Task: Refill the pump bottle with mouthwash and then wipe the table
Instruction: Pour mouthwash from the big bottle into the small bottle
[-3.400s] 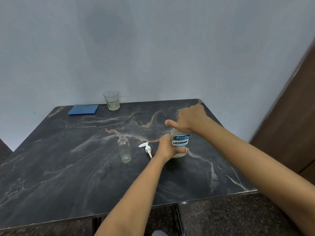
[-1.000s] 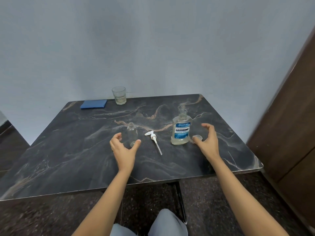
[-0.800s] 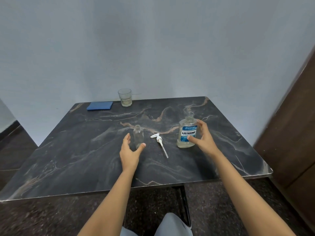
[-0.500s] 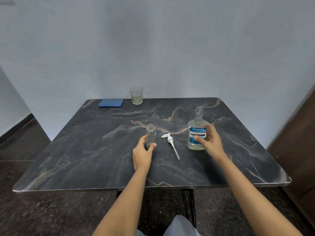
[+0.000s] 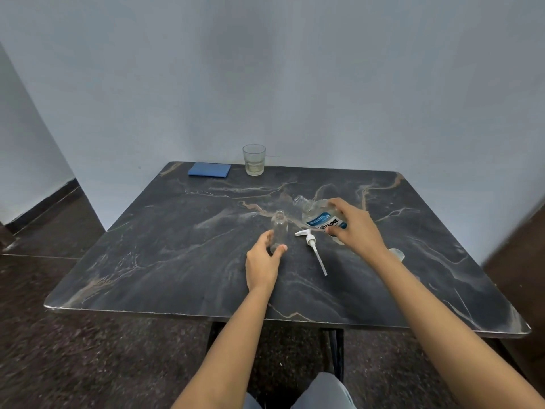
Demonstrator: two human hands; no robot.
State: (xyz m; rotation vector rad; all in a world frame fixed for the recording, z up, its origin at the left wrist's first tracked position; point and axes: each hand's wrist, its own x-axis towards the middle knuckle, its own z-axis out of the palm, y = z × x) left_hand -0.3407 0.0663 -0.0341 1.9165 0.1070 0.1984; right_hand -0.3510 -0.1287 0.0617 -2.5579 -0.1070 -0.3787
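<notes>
A small clear pump bottle (image 5: pixel 279 228) stands upright and uncapped mid-table. My left hand (image 5: pixel 263 261) holds its base between thumb and fingers. Its white pump head (image 5: pixel 312 245) with the long tube lies flat just to the right. My right hand (image 5: pixel 354 228) grips the open mouthwash bottle (image 5: pixel 317 215), which has a blue label and is tilted with its neck leaning left toward the small bottle. The mouthwash cap (image 5: pixel 396 254) lies on the table behind my right wrist.
The dark marble table (image 5: pixel 177 261) stands against a pale wall. At its far edge sit a folded blue cloth (image 5: pixel 210 169) and a drinking glass (image 5: pixel 254 159) with a little liquid. A dark wooden panel (image 5: pixel 525 261) stands at the right.
My right hand has lifted the mouthwash bottle and tipped its neck to the left. My left hand has closed around the small bottle's base. The view has pulled back.
</notes>
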